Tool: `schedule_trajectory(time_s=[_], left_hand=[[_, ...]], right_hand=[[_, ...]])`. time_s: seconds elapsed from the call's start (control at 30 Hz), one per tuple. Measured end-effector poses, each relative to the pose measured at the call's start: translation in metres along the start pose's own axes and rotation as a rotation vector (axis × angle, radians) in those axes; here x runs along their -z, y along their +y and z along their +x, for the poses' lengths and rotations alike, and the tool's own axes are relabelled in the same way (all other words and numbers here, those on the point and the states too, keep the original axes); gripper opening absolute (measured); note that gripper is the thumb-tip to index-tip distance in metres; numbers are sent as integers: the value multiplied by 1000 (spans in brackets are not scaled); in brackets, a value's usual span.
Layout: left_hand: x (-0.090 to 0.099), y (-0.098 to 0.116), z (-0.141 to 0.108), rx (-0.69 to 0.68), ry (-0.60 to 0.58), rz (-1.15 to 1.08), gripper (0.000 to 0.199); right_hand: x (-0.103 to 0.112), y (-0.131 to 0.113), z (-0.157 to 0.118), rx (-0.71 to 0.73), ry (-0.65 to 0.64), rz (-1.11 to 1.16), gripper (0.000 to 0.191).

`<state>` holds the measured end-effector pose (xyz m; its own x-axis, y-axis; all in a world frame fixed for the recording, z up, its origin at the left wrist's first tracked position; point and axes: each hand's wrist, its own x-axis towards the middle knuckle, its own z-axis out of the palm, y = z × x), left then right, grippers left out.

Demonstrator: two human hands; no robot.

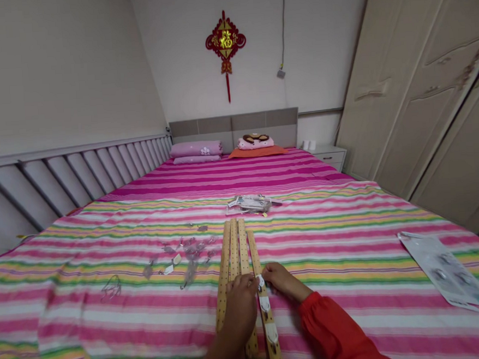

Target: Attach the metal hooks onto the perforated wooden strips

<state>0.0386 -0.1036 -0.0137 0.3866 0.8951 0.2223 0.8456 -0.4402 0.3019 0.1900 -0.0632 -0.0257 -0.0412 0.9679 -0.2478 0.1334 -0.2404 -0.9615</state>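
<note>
Several perforated wooden strips [243,245] lie lengthwise on the striped bedspread. The rightmost strip [253,253] carries a row of white pieces [271,333] with small metal parts. At the uppermost white piece [260,281], my left hand [243,299] has its fingers closed on the left side. My right hand [282,279], below a red sleeve, pinches the same piece from the right. My left forearm and hand cover part of the other strips.
Small clear plastic bags and metal bits [193,254] lie scattered left of the strips. A clear package [250,203] sits beyond them. At the right is a flat plastic pack [446,269]. Pillows [196,148] lie by the headboard [219,125].
</note>
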Motion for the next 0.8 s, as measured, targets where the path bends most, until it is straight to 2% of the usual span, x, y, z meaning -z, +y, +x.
schedule_trajectory(time_s=[0.17, 0.3, 0.5, 0.7, 0.8], left_hand=[[-1, 0, 3, -49, -24, 62, 35], [5, 2, 5, -72, -83, 87, 33], [14, 11, 4, -38, -112, 98, 32], [6, 12, 2, -38, -51, 110, 31], [5, 14, 1, -22, -64, 80, 28]], right_hand=[[-2, -5, -7, -81, -54, 52, 21], [-4, -6, -11, -95, -34, 104, 22], [-3, 3, -10, -59, 47, 123, 28], [-4, 12, -7, -5, 117, 119, 33], [-4, 13, -10, 21, 136, 129, 37]])
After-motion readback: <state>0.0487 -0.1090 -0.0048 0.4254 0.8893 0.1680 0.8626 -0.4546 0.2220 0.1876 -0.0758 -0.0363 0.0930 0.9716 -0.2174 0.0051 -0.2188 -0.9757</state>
